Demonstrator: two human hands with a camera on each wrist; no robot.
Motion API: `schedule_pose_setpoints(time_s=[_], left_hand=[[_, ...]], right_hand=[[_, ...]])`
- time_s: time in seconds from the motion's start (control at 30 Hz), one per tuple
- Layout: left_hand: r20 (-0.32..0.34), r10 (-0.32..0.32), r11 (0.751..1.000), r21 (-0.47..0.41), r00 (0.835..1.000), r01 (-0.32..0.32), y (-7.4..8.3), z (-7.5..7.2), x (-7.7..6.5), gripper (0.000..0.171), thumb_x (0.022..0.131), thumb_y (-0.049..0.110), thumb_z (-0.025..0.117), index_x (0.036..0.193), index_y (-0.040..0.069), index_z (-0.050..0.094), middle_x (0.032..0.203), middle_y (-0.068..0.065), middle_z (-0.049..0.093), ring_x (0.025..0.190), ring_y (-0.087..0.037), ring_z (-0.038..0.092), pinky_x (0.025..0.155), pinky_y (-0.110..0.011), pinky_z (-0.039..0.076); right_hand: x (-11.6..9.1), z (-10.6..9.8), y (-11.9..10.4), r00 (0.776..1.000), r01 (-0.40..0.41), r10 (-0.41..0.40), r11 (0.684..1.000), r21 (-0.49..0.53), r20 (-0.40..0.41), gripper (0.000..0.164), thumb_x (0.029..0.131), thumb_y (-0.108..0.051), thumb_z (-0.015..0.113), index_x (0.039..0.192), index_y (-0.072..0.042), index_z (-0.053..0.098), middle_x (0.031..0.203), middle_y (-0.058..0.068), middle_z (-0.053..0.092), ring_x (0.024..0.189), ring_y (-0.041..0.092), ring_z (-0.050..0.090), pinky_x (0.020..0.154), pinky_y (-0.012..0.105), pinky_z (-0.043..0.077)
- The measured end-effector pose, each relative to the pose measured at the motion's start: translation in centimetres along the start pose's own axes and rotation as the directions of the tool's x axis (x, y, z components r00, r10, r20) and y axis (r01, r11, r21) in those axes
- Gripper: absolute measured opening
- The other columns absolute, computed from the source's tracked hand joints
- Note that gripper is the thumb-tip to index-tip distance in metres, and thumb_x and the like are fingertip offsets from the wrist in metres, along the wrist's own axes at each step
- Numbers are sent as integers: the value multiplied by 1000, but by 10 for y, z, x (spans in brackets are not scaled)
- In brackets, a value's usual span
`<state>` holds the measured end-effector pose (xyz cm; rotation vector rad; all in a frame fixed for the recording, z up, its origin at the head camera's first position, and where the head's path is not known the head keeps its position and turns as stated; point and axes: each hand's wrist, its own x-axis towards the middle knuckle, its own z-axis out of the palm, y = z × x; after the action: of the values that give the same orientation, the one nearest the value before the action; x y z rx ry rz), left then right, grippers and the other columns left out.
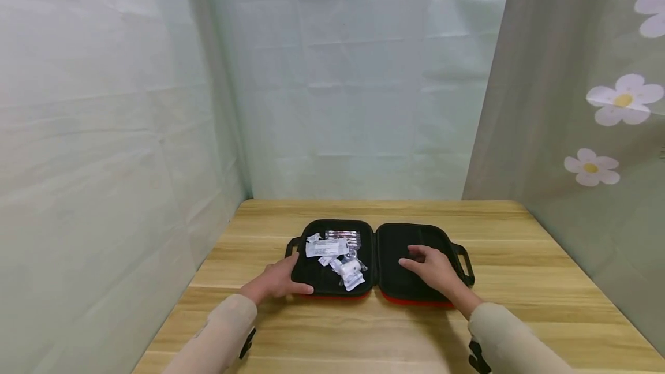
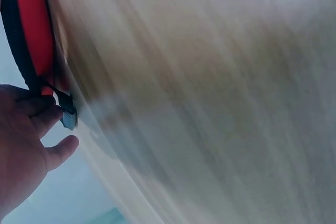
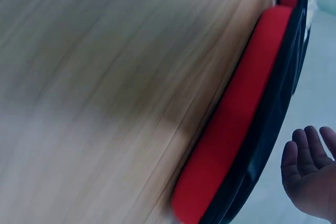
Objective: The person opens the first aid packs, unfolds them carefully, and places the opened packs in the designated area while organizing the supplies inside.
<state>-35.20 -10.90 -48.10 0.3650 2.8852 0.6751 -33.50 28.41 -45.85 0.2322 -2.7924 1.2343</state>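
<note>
A black zip case with a red outer shell lies unfolded on the table, its left half (image 1: 310, 280) and right half (image 1: 396, 247) joined in the middle. In the left half are several white packets (image 1: 326, 247), clear bags (image 1: 352, 273) and a row of thin sticks in clear wrap (image 1: 344, 237). My left hand (image 1: 277, 279) is at the left half's outer edge near its handle, thumb spread along the front corner. In the left wrist view its fingers (image 2: 44, 116) touch the case by the handle. My right hand (image 1: 432, 269) hovers over the right half with loosely bent fingers, holding nothing.
A black handle (image 1: 466, 264) sticks out from the case's right side, another (image 1: 292, 245) from its left. Beneath is a wood-grain table (image 1: 363, 336). Pale curtains (image 1: 363, 85) enclose the back and sides, with flower prints on the right one.
</note>
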Motion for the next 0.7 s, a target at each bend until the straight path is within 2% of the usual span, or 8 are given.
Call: schedule_pose_setpoints(time_s=[0.27, 0.53, 0.7], left_hand=[[8, -27, 1000, -9, 1000, 27, -2, 3, 1, 114, 75, 61, 79, 153, -5, 28, 153, -24, 37, 140, -41, 35, 111, -62, 23], [25, -62, 998, -23, 998, 63, -3, 4, 1, 115, 74, 61, 79, 153, -4, 27, 154, -24, 35, 140, -42, 33, 112, -63, 22], [14, -37, 999, -25, 999, 37, -4, 5, 1, 114, 74, 62, 79, 153, -3, 27, 154, -23, 36, 140, -40, 35, 112, -60, 25]], right_hand=[[12, 37, -27, 1000, -2, 0, 992, 123, 22, 49, 89, -29, 76, 127, 0, 64, 118, 12, 68, 103, 27, 64, 91, 45, 53], [18, 65, -39, 996, 23, -43, 970, 240, 77, 39, 89, -20, 76, 120, 2, 67, 116, 11, 69, 101, 25, 63, 89, 42, 54], [17, 75, -42, 994, 34, -61, 963, 266, 96, 38, 87, -18, 78, 117, 4, 69, 109, 10, 71, 98, 24, 64, 86, 40, 54]])
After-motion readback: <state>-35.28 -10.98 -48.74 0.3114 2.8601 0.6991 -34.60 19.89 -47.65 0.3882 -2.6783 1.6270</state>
